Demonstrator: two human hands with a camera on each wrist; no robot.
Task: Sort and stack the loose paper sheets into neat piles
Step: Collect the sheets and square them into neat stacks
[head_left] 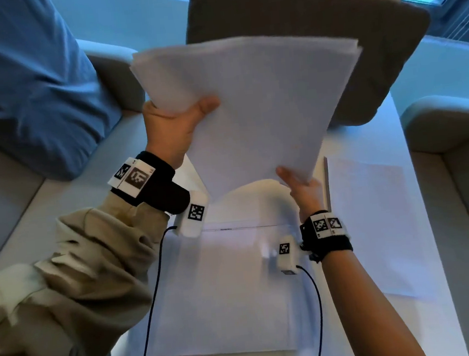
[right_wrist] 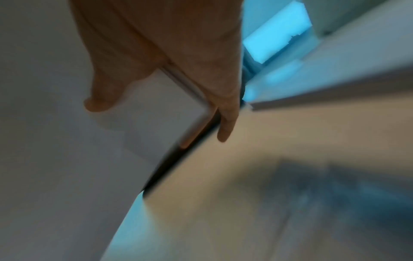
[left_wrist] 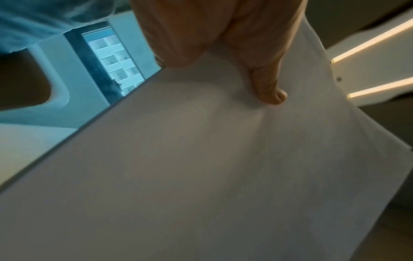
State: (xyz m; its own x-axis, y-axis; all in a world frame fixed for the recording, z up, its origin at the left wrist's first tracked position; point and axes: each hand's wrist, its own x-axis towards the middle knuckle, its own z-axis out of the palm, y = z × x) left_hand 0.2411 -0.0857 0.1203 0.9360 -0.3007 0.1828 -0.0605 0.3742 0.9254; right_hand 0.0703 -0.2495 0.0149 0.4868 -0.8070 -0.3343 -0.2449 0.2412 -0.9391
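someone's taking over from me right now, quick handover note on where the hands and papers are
Left hand: grips the lifted paper stack at its left edge, thumb on top.
Right hand: pinches the stack's lower right corner.
The stack is held tilted above the table, its far edges still fanned, not squared.
On the table: sheets in front of you and a separate sheet or pile to the right.
Done: a thick stack gathered.
Left: square it, set it down, tidy the sheets lying on the table.
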